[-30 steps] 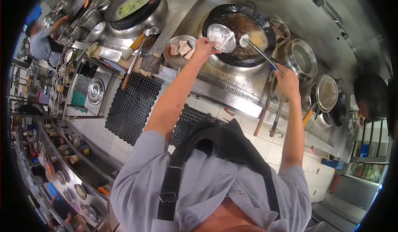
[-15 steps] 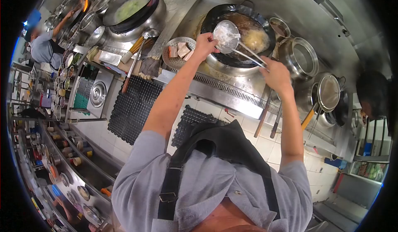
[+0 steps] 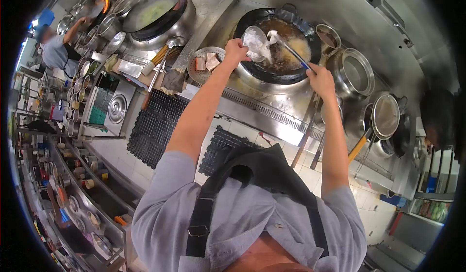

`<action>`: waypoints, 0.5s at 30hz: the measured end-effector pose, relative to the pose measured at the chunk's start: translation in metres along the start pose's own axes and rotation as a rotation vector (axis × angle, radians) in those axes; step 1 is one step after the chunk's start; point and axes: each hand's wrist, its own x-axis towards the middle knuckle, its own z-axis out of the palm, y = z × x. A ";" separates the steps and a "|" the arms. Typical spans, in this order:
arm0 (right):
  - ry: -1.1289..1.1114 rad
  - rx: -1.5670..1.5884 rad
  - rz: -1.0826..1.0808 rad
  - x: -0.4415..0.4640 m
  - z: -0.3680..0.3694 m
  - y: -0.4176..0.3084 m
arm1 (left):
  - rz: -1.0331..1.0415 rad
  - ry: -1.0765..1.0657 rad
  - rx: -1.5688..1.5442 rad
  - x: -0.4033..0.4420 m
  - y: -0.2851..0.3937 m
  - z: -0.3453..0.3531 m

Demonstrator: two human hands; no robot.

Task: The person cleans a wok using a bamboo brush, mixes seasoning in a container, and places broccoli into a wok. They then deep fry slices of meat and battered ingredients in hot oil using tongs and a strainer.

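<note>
My left hand (image 3: 237, 52) grips the rim of a metal bowl (image 3: 254, 41) with white, wet-looking contents, tilted over the left side of a black wok (image 3: 246, 21). My right hand (image 3: 321, 80) is closed round the blue end of long tongs (image 3: 296, 55). A white piece (image 3: 272, 38) is at the tips of the tongs, beside the bowl's rim. Brown bubbling liquid (image 3: 277, 27) fills the wok, with a yellowish foamy patch at its right. Left of my left hand, a perforated dish (image 3: 221, 53) holds pale and pinkish pieces.
A second wok (image 3: 130, 23) with green food stands at the upper left. Pots (image 3: 357, 70) and a strainer (image 3: 386, 115) with a yellow handle are on the right. A co-worker (image 3: 54, 53) stands at the far left near a flame. Black mats (image 3: 158, 121) lie on the floor.
The tongs, inside the bowl half a second ago, have come up and right with a white piece at their tips. The bowl has shifted slightly left.
</note>
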 end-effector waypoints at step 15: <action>-0.183 -0.062 -0.171 0.009 -0.021 -0.036 | 0.195 -0.046 0.266 -0.007 0.016 -0.012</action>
